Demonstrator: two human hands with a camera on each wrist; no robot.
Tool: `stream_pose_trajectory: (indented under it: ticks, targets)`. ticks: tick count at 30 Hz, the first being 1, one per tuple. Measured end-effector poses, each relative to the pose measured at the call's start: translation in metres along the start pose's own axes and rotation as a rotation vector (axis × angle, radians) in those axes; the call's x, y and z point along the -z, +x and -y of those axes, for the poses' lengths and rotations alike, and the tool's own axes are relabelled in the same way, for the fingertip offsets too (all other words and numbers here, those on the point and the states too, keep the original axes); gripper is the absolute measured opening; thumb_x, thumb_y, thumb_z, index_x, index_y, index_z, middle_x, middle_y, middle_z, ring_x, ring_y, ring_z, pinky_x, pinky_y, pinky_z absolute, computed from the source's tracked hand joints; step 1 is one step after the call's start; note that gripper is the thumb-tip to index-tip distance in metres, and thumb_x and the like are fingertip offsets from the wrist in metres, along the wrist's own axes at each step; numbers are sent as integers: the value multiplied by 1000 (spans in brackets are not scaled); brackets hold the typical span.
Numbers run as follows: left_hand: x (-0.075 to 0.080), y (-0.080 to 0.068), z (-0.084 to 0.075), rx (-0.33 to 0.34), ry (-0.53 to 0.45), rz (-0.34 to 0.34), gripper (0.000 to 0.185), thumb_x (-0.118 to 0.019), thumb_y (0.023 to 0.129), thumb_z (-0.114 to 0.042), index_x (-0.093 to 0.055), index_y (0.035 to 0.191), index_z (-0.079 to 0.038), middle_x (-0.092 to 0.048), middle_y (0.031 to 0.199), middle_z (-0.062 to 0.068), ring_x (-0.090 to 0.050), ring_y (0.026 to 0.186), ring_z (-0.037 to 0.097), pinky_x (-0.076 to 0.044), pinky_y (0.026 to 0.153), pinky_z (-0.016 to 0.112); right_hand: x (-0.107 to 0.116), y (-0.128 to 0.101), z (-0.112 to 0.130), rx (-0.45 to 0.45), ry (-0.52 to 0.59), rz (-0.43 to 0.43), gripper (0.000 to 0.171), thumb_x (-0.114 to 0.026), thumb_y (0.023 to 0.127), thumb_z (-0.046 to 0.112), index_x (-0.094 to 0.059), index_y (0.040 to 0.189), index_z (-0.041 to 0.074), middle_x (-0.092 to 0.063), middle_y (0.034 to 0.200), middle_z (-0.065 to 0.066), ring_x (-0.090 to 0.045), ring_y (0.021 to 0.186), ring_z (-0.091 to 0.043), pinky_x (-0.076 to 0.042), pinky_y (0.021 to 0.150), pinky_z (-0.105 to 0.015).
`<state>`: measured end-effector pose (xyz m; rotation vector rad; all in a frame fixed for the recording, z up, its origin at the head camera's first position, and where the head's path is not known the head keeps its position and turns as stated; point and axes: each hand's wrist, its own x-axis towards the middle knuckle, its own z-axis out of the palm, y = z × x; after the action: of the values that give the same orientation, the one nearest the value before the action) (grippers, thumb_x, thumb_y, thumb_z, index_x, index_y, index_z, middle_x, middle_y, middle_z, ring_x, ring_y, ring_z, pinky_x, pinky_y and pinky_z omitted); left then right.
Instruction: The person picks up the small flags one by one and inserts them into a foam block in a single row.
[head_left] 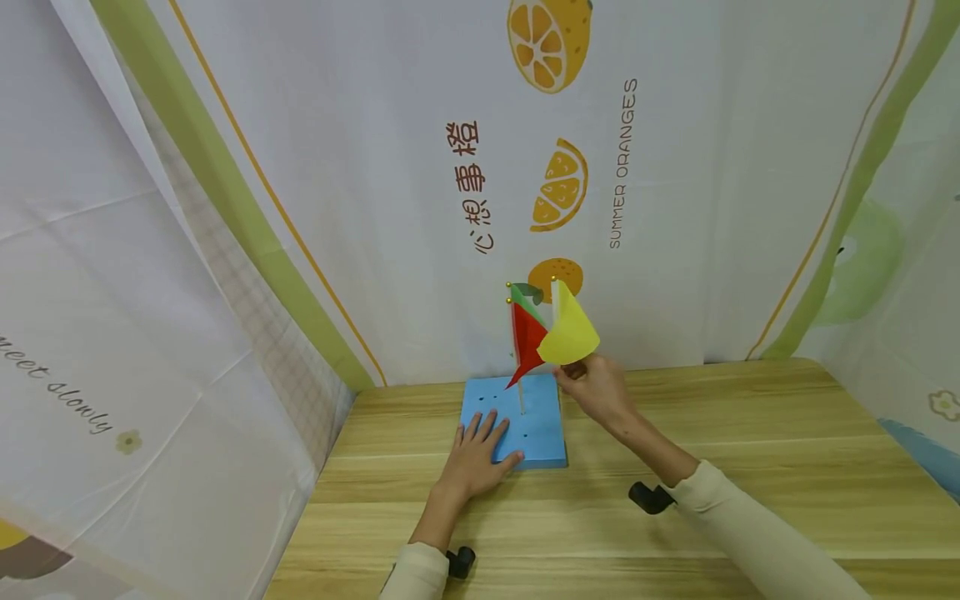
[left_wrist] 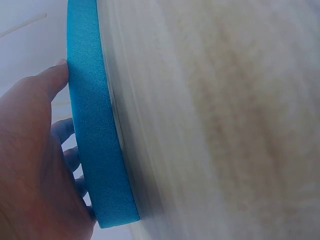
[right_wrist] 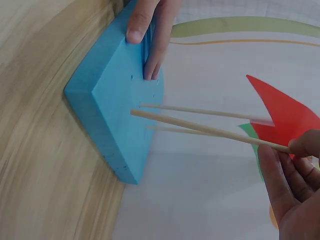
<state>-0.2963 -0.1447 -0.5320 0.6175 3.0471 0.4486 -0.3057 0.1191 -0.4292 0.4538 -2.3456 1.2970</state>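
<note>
A blue foam block [head_left: 543, 429] with several small holes lies flat on the table. My left hand [head_left: 477, 454] presses on its left front part with fingers spread. In the right hand [head_left: 596, 387], thumb and fingers pinch the wooden stick of a yellow flag [head_left: 572, 329]. That stick [right_wrist: 200, 128] slants over the block in the right wrist view, its lower end seemingly apart from the surface. A red flag [head_left: 528, 337] stands in the block on its own stick. Behind it a green flag [head_left: 525, 302] also stands, partly hidden by the red one.
The wood-grain table [head_left: 675, 533] extends around the block. Close behind it hangs a white curtain [head_left: 405, 208] printed with oranges. A black wrist mount [head_left: 651, 498] sits under the right sleeve, and another black mount [head_left: 462, 562] is by the left sleeve.
</note>
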Motion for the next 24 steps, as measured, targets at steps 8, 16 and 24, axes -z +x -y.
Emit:
stream_pose_trajectory:
  ticks: [8,16,24]
  targets:
    - [1,-1,0,4,5,7,78,-52,105,-64,-41,166,-18,-29,177,10,-21,165,40,-18,132,66,-6,2,11,11,14,21,18,-80,94,7,-68,106,0,-76,91,-12,-75,80,-23,-67,72,-37]
    - [0,-1,-1,11,0,12,78,-51,105,-65,-41,167,-19,-29,177,9,-20,166,39,-18,133,65,-14,1,17,6,35,54,19,-79,96,9,-69,109,-1,-77,89,-11,-75,77,-21,-66,69,-34]
    - [0,-1,-1,10,-2,11,77,-52,105,-65,-41,166,-19,-29,177,9,-20,165,40,-18,133,65,-22,2,19,10,43,85,17,-78,96,7,-70,109,1,-77,94,-12,-77,82,-25,-64,66,-30]
